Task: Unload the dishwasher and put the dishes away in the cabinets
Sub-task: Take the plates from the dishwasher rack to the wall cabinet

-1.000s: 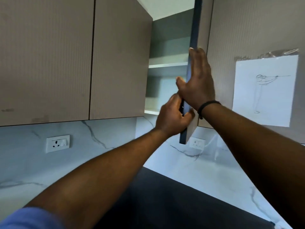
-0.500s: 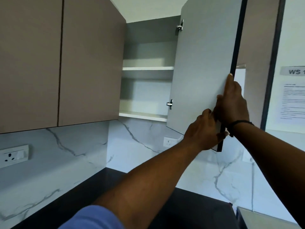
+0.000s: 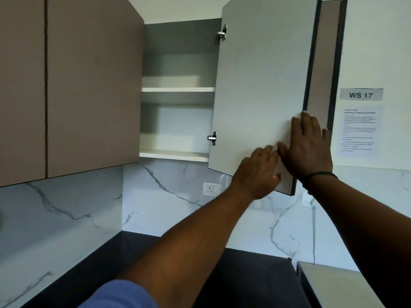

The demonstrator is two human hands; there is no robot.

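Note:
A wall cabinet stands open in the corner, its grey door [image 3: 255,85] swung out to the right on two metal hinges. Inside are an upper white shelf [image 3: 178,89] and a lower white shelf [image 3: 173,154]; I see no dishes on them. My left hand [image 3: 258,172] lies flat on the door's inner face near its bottom corner. My right hand [image 3: 309,145] presses flat beside it, fingers up along the door's dark free edge. Neither hand holds anything.
Closed brown cabinet doors [image 3: 89,85] run to the left. Below are a marble backsplash with a socket [image 3: 211,188] and a dark countertop [image 3: 244,274]. Another brown panel [image 3: 327,52] sits behind the open door. A "WS 17" sign [image 3: 360,94] hangs on the right wall.
The cabinet door has swung from nearly edge-on to wide open. Both hands went from gripping its edge to lying flat on its inner face.

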